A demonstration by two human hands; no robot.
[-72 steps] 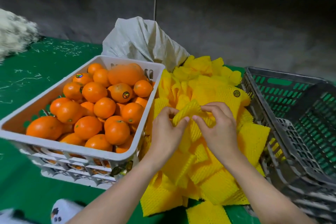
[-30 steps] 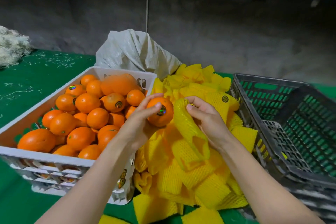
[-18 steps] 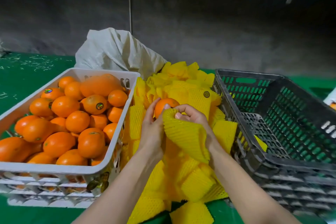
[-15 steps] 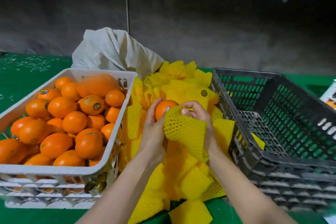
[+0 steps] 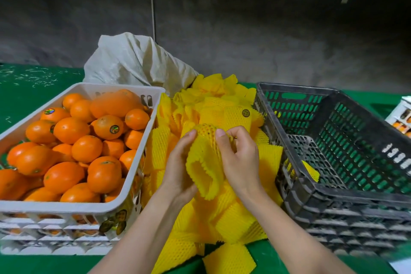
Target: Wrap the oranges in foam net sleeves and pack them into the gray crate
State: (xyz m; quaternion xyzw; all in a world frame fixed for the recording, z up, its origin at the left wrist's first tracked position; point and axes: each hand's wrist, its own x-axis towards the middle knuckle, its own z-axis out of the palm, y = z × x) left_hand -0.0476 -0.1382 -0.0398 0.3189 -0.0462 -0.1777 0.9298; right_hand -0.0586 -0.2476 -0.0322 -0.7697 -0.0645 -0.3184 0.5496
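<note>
Both hands hold one yellow foam net sleeve [image 5: 203, 162] above the pile of sleeves [image 5: 224, 213]. An orange [image 5: 205, 128] sits inside its upper end, showing only through the mesh. My left hand [image 5: 179, 163] grips the sleeve's left side with the thumb on top. My right hand [image 5: 239, 155] pinches the right side. The sleeve's open lower end hangs toward me. The white crate [image 5: 142, 149] of loose oranges [image 5: 71, 129] stands at the left. The gray crate [image 5: 333, 187] stands at the right and holds one yellow sleeve piece [image 5: 311, 170].
A white woven sack [image 5: 133, 60] slumps behind the sleeve pile. The table has a green cover [image 5: 26, 82]. Another white crate's corner [image 5: 402, 113] shows at the far right edge. A dark wall stands behind the table.
My left hand took an orange from the white crate and brought it to the sleeve. Both hands pulled the sleeve over it; the orange is now covered by the net.
</note>
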